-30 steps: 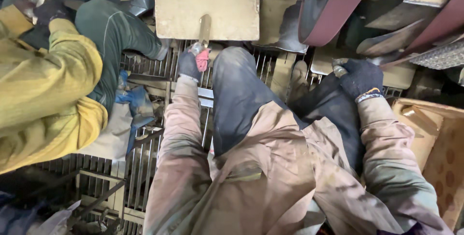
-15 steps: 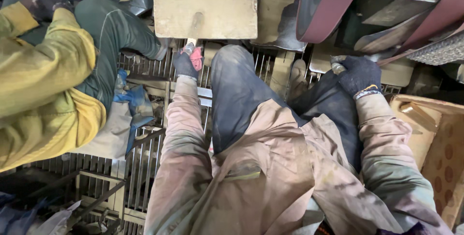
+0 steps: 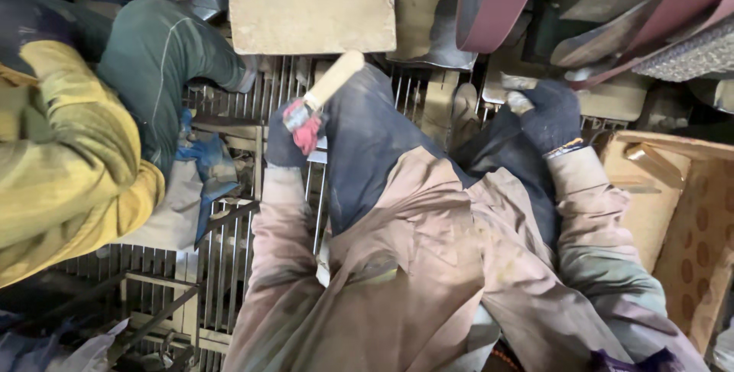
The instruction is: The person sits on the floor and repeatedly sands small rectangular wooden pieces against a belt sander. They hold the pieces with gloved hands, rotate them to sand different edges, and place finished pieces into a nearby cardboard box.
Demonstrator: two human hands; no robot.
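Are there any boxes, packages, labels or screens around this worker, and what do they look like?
Cardboard box: at the far right beside the right hand; open, tan-brown, its flap patterned with darker oval spots.
No labels, signs or screens show.

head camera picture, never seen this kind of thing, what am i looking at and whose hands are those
The camera sits on a person's head and looks straight down, so you see their own lap, sleeves and gloved hands. The left hand, in a dark glove with red patches, grips a pale wooden handle. The right hand, in a dark glove, rests at a small metal piece; whether it grips it is unclear. Below lies a metal floor grate. The yellow sleeve at the left belongs to another person. A cardboard box stands at the right.
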